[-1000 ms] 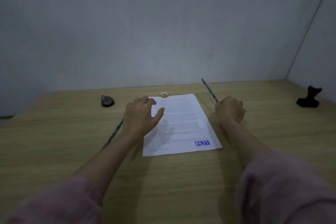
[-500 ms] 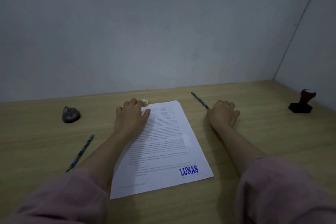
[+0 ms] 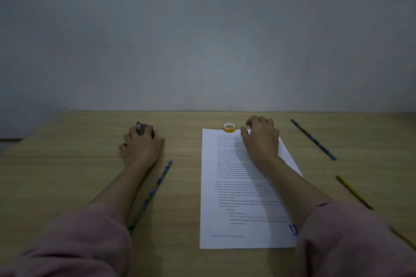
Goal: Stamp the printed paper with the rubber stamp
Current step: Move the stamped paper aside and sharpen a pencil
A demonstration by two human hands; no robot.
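The printed paper (image 3: 227, 186) lies flat on the wooden table, a little right of centre. A blue stamp mark (image 3: 292, 229) shows at its lower right corner, mostly hidden by my right sleeve. My right hand (image 3: 261, 139) rests palm down on the paper's top right corner with its fingers spread, close to a small yellow tape roll (image 3: 229, 127). Well left of the paper, my left hand (image 3: 141, 145) curls its fingers over a small dark grey object (image 3: 140, 129). The rubber stamp is out of view.
A blue patterned pencil (image 3: 153, 193) lies beside my left forearm. Another blue pencil (image 3: 313, 139) lies to the right of the paper, and a yellow pencil (image 3: 353, 191) lies nearer me. The grey wall stands right behind the table's (image 3: 67, 175) back edge.
The view has swung left, so the stamp has left the frame. My left hand went from the paper to the dark object. My right hand moved from the table onto the paper's top.
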